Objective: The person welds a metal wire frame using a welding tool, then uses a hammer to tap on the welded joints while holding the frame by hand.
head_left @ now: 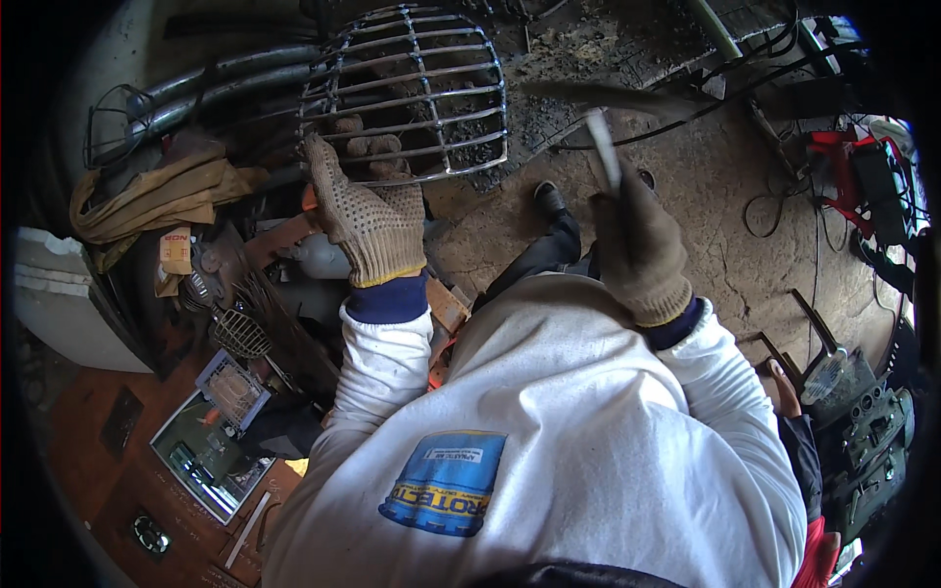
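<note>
My left hand [372, 211], in a dotted knit work glove, grips the lower left edge of a welded metal-bar cage [421, 98]. Its fingers wrap around the bars, and the cage is held up tilted, its curved ribs crossing several long bars. In my right hand [642, 245], also gloved, is a hammer-like tool [602, 147] with a pale shaft. A long dark shape across the tool's top end is smeared by motion. The tool is apart from the cage, to its right.
Bent metal tubes [225, 83] and a brown cloth [157, 201] lie at the left. A glass-topped panel [211, 461] rests on the reddish-brown surface [74, 490]. A red plastic stool [838, 176], cables and a dark case [867, 461] stand right; another person's hand [782, 387] shows there.
</note>
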`<state>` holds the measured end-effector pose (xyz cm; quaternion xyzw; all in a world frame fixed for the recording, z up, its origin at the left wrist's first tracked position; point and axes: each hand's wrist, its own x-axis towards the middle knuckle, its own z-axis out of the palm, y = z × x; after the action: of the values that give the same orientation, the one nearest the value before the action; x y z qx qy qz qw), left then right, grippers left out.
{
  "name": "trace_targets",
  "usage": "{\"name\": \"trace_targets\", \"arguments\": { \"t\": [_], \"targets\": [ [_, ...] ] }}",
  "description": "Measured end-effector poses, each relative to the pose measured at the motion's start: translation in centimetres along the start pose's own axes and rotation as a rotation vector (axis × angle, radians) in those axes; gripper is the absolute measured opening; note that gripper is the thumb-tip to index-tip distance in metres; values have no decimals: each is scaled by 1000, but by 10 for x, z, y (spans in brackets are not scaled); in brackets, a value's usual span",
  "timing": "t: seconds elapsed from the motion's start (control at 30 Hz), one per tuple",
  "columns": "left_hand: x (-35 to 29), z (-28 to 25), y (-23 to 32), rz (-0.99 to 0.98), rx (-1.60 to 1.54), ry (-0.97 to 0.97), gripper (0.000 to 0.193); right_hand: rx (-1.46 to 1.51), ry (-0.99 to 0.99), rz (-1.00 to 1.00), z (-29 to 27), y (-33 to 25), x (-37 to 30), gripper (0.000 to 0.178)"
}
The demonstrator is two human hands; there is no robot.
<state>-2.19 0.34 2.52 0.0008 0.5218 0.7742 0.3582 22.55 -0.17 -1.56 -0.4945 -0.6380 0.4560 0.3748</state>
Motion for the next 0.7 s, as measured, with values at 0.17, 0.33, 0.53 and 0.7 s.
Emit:
{"name": "trace_targets", "arguments": {
  "t": [0.17,0.33,0.53,0.7],
  "targets": [
    [2,-3,1,-7,-2,-54,23,-11,-122,66,-5,-6,0,47],
    [0,-2,3,-29,19,-64,24,-68,-153,16,-3,2,0,44],
    [-8,9,0,20,42,27,24,3,-47,-43,-4,-8,2,40],
    [-1,2,2,-1,26,-18,25,-185,-107,-9,-1,-9,1,42]
  ]
}}
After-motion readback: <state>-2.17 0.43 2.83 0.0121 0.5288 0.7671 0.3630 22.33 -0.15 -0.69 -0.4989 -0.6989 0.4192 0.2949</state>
